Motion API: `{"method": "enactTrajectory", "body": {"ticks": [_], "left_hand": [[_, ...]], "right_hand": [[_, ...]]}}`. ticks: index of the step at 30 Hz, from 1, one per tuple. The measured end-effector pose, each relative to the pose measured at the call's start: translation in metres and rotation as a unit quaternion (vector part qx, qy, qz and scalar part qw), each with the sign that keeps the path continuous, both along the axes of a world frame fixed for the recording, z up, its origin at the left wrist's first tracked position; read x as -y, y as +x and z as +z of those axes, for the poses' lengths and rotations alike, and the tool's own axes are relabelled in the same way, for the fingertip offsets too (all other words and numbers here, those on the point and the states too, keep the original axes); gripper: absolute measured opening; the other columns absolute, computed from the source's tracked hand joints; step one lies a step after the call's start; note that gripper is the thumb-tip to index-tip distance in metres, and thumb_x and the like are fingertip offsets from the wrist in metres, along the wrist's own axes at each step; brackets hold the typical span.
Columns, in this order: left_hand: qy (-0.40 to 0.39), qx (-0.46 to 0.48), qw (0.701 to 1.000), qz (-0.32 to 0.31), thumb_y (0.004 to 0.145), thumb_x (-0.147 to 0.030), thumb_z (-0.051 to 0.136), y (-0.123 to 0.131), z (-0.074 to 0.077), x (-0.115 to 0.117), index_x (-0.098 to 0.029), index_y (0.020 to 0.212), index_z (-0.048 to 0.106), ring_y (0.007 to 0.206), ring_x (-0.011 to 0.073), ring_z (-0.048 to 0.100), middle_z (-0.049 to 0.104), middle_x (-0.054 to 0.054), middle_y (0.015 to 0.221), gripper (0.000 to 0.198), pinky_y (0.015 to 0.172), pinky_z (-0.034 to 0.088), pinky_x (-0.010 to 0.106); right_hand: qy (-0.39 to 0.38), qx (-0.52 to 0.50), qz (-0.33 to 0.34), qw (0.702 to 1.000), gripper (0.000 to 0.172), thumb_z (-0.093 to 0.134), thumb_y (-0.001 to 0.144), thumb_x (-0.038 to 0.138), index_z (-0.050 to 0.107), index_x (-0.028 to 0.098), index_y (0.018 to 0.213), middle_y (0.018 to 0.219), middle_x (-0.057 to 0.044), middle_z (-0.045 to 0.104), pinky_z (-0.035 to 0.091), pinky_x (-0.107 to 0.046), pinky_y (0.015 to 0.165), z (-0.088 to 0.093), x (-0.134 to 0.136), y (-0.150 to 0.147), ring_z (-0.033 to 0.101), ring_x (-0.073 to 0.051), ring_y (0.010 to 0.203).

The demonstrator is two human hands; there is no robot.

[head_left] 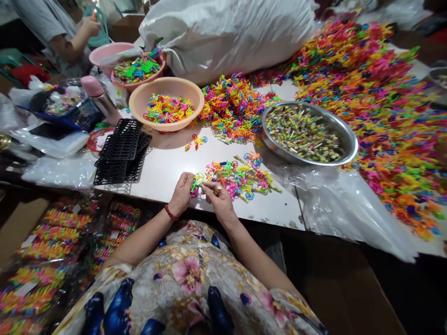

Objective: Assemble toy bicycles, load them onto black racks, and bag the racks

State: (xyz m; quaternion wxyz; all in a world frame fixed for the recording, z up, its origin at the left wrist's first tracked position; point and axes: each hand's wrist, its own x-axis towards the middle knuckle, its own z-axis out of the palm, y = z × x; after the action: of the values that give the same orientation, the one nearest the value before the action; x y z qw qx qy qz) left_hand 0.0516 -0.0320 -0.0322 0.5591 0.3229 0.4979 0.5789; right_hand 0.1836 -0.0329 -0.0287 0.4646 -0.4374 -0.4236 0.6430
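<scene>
My left hand (181, 193) and my right hand (218, 199) meet at the near edge of the white table (164, 167). Both are closed in a pinch on one small plastic toy bicycle (196, 182) with a green wheel and a pink part. A red bead bracelet sits on my left wrist. Just beyond my right hand lies a small pile of the same colourful toy bicycles (240, 179). A single one (196, 141) lies further out on the table.
A steel bowl of small candies (344, 132), a peach bowl (139, 100) and a pink bowl (138, 85) of plastic pieces, stacked black trays (120, 153), a huge heap of plastic pieces (377, 111), a white sack (223, 32), clear bags (342, 204). Another person's arm (75, 42) is at far left.
</scene>
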Motion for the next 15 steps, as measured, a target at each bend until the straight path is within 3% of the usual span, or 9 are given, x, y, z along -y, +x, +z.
{"method": "enactTrajectory", "body": {"ticks": [4,11,15], "left_hand": [[0.008,-0.022,1.0,0.014,0.087,-0.059,0.06,0.0008,0.0001,0.0002,-0.021,0.086,0.046,0.048,0.0079,0.039,0.044,-0.008,0.061,0.04,0.046,0.033,0.02],[0.067,-0.172,0.983,0.016,0.092,-0.053,0.057,-0.0021,-0.0041,0.0079,-0.021,0.094,0.052,0.057,0.0085,0.042,0.048,-0.005,0.069,0.033,0.055,0.035,0.021],[0.043,-0.125,0.991,0.014,0.092,-0.056,0.054,0.0019,-0.0045,0.008,-0.022,0.094,0.049,0.054,0.009,0.042,0.047,-0.006,0.066,0.035,0.052,0.035,0.021]], "right_hand": [[-0.01,-0.026,-0.004,1.0,0.035,0.078,0.074,0.047,0.065,0.019,0.09,0.07,0.002,0.064,0.031,-0.024,0.05,-0.0011,0.0001,-0.0012,0.041,-0.007,0.05],[-0.052,-0.073,-0.002,0.996,0.036,0.077,0.073,0.05,0.062,0.019,0.086,0.072,0.002,0.062,0.03,-0.024,0.049,-0.0005,0.0025,-0.004,0.037,-0.006,0.05],[-0.012,-0.008,-0.024,1.0,0.039,0.076,0.074,0.052,0.063,0.02,0.092,0.072,0.002,0.063,0.035,-0.025,0.053,0.0002,0.0028,-0.0025,0.043,-0.008,0.054]]}}
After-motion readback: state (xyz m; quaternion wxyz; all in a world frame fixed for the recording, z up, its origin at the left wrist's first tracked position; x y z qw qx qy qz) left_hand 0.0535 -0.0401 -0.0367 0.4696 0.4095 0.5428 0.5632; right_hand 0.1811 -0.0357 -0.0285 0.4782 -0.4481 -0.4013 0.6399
